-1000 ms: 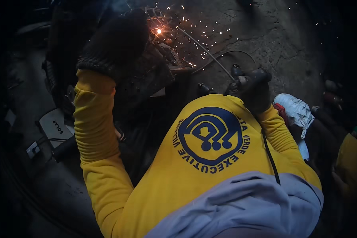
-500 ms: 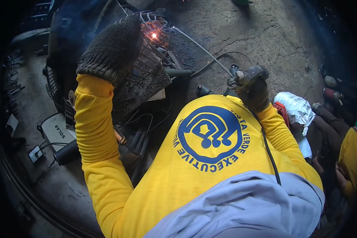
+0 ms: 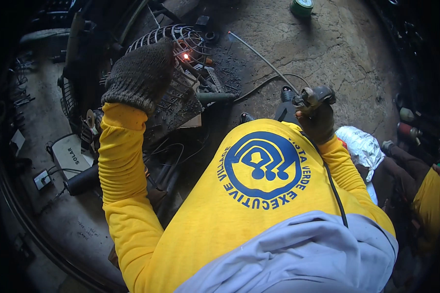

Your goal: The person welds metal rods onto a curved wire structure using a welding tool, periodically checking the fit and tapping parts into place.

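Curved metal cage (image 3: 178,33) lay at the far end of the dark worktop (image 3: 178,110), and 1 glowing spot (image 3: 186,56) showed at its near side, probably the weld in hand. The left hand (image 3: 139,75), gloved, was beside the cage, above the worktop; its fingers were hidden, so I could not tell how far they were open or whether they gripped it. The right hand (image 3: 318,119), also gloved, was to the right of the worktop, with fingers closed around a holder (image 3: 315,95). From this holder 1 long thin rod (image 3: 264,59) stretched, and its tip was apart from the cage, past the worktop's far right corner.

For good work, in my judgement, the rod needed to meet the glowing spot at a steady slant, with a short, even gap, because so long a rod could easily tremble. The left hand had to hold the cage from shifting, with fingers away from the heat. The black cable (image 3: 329,178) crossed the yellow shirt (image 3: 195,205), nearer than the worktop, and was best left slack.
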